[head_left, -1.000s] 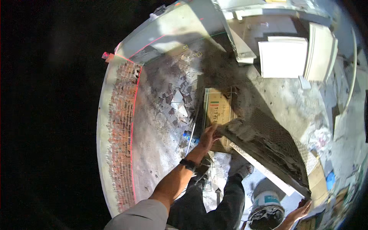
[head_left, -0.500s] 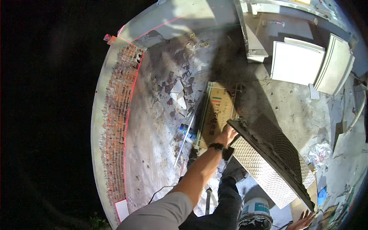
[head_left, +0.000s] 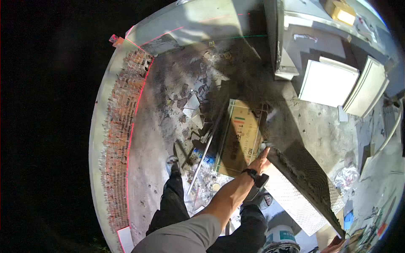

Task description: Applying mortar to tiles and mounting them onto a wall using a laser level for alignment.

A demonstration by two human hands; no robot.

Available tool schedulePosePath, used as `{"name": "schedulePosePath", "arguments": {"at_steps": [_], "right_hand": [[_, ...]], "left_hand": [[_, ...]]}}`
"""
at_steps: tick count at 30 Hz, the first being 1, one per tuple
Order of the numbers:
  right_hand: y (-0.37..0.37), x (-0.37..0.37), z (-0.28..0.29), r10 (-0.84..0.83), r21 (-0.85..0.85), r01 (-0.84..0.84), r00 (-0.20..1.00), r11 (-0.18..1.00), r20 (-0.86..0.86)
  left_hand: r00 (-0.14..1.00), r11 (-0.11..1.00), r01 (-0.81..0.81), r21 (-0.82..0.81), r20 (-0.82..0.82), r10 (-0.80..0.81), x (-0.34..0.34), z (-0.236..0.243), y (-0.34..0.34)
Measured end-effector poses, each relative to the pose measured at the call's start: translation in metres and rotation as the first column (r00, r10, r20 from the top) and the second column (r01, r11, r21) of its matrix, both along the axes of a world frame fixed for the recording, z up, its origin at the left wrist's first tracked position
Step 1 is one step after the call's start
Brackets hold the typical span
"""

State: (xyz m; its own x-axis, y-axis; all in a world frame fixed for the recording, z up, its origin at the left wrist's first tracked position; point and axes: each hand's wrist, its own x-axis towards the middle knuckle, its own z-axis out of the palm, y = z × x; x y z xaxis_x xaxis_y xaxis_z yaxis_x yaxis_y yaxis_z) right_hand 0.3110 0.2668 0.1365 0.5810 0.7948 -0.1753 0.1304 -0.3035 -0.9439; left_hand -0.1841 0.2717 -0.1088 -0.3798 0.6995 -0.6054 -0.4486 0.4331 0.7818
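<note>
My left hand grips the upper corner of a large tile, its index finger stretched along the corner. The tile is tilted nearly on edge, with a thick layer of dark grey mortar on the side facing away from me. At its lower right end my right hand holds the other corner; most of that hand is cut off by the picture's edge. Around the held tile shows a pale surface with a raised grid pattern, and a ridged grey surface lies beyond it.
A brown carton lies ahead. Left of it are a pale rod and broken tile pieces. A bucket stands by my right leg. White tiles lean at the far right; a low brick wall runs along the left.
My left foot has stepped out to the left. Both hands have shifted slightly with the tile, its upper corner moving right and nearer. The whole view has turned a little.
</note>
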Motion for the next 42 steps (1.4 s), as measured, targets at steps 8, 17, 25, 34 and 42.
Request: {"name": "schedulePosePath", "arguments": {"at_steps": [8,17,25,34,42], "right_hand": [[-0.038,-0.268,0.078,0.123,0.13,-0.113,0.99,0.985,-0.074],[-0.095,-0.679,0.166,0.547,0.243,-0.491,0.779,0.837,-0.307],[-0.087,-0.987,0.175,0.577,0.223,-0.627,0.442,0.747,-0.687],[0.017,-1.367,0.077,0.738,0.368,-0.759,0.211,0.537,-0.641],[0.171,-1.644,-0.067,0.666,0.156,-0.829,0.302,0.537,-0.682]], "left_hand": [[0.991,0.993,0.05,0.11,0.119,-0.063,-0.205,0.123,-0.103],[0.98,0.977,-0.195,0.082,-0.031,0.198,-0.649,0.284,-0.302],[0.853,0.863,-0.506,0.0,-0.15,0.5,-0.867,0.351,-0.402],[0.798,0.814,-0.579,-0.045,-0.233,0.555,-1.152,0.282,-0.344],[0.788,0.799,-0.578,-0.166,-0.369,0.493,-1.459,0.19,-0.22]]}}
